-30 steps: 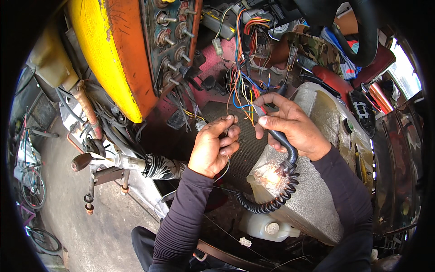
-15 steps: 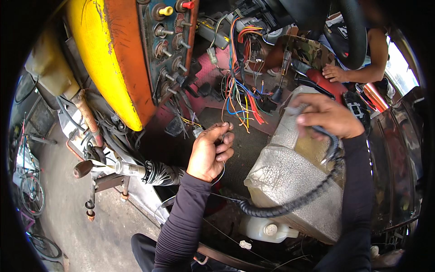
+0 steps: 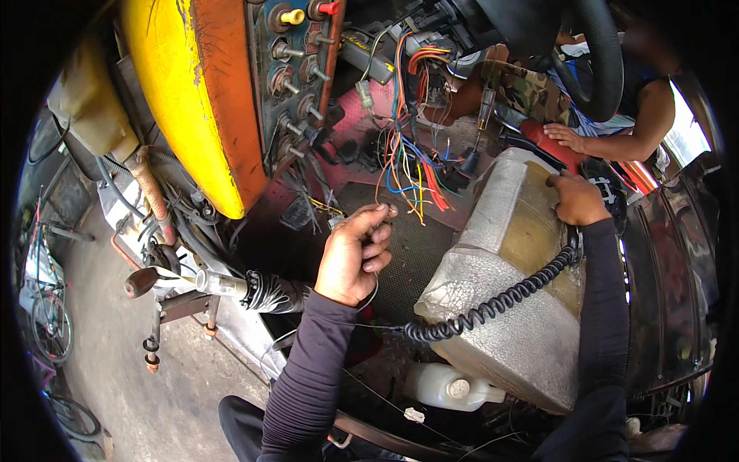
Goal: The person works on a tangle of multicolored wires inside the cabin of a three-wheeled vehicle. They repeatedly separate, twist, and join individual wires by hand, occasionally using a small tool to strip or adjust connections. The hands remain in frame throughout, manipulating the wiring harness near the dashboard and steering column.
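Observation:
My left hand [image 3: 356,254] is closed in a pinch, thumb against the fingertips. From under its fingers a thin grey wire [image 3: 376,291] loops down toward the wrist; the pinched tip is too small to make out. My right hand [image 3: 581,202] is curled round the upper end of a black coiled cord [image 3: 481,314], above a silver-and-tan padded cover [image 3: 493,289]. The cord sags across this cover, and its lower end meets a thin wire beside my left sleeve. Beyond my left hand hangs a bundle of bare-ended coloured wires [image 3: 416,173].
A yellow-and-orange panel [image 3: 192,100] with toggle switches [image 3: 289,81] rises at left. A black steering wheel [image 3: 608,69] is at upper right, near another person's hand [image 3: 564,137]. A whitish plastic jug [image 3: 443,387] lies below the cover. A brown-knobbed lever [image 3: 141,285] projects at lower left.
My right hand has moved right and slightly down with the cord's end. The coiled cord has come to rest with its coils plain. My left hand stays nearly in place, still pinched.

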The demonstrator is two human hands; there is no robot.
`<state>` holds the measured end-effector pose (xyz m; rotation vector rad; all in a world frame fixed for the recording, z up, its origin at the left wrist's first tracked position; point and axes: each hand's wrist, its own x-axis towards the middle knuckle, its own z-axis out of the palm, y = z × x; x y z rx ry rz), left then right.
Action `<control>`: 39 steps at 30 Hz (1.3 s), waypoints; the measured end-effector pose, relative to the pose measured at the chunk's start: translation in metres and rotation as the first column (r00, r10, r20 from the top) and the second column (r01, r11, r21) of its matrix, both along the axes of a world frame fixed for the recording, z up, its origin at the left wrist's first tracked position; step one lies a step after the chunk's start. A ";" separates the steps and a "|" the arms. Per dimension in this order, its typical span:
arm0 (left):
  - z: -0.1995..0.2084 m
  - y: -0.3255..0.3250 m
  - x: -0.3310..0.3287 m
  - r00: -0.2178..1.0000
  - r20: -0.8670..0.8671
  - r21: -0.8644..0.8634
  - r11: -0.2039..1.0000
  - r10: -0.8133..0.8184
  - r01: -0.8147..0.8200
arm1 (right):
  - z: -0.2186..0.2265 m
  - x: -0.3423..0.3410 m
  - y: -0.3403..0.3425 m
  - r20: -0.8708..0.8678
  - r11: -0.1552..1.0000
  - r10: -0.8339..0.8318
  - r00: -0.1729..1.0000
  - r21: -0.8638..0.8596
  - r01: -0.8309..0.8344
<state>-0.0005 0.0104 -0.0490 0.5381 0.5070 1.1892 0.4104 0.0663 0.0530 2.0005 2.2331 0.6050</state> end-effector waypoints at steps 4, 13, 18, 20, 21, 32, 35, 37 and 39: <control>0.001 -0.001 0.000 1.000 -0.017 0.005 1.000 0.009 -0.008 | -0.011 -0.039 0.000 0.089 0.985 0.152 0.984 0.064 -0.158; 0.007 -0.004 0.003 0.986 -0.151 0.070 0.996 0.068 -0.058 | 0.019 -0.139 -0.038 -0.546 0.829 0.536 0.643 0.199 -0.522; 0.010 -0.007 0.006 0.967 -0.216 0.105 0.988 0.135 -0.115 | 0.022 -0.189 -0.046 -0.607 0.760 0.601 0.520 0.231 -0.608; 0.010 -0.006 0.006 0.967 -0.211 0.104 0.987 0.143 -0.123 | 0.022 -0.197 -0.040 -0.631 0.768 0.569 0.527 0.180 -0.615; 0.010 -0.006 0.006 0.970 -0.201 0.099 0.988 0.140 -0.122 | 0.021 -0.199 -0.037 -0.628 0.752 0.584 0.515 0.181 -0.634; 0.010 -0.003 0.007 0.946 -0.265 0.120 0.980 0.189 -0.162 | 0.005 -0.189 -0.027 -0.693 0.811 0.451 0.562 0.054 -0.583; 0.009 -0.002 0.008 0.938 -0.289 0.140 0.978 0.189 -0.154 | 0.003 -0.187 -0.030 -0.724 0.830 0.360 0.588 -0.039 -0.556; 0.007 -0.001 0.010 0.939 -0.288 0.145 0.978 0.189 -0.153 | -0.001 -0.189 -0.027 -0.825 0.860 0.175 0.536 -0.137 -0.491; 0.005 0.001 0.011 0.936 -0.295 0.159 0.976 0.193 -0.152 | -0.004 -0.189 -0.020 -0.871 0.854 0.039 0.489 -0.225 -0.468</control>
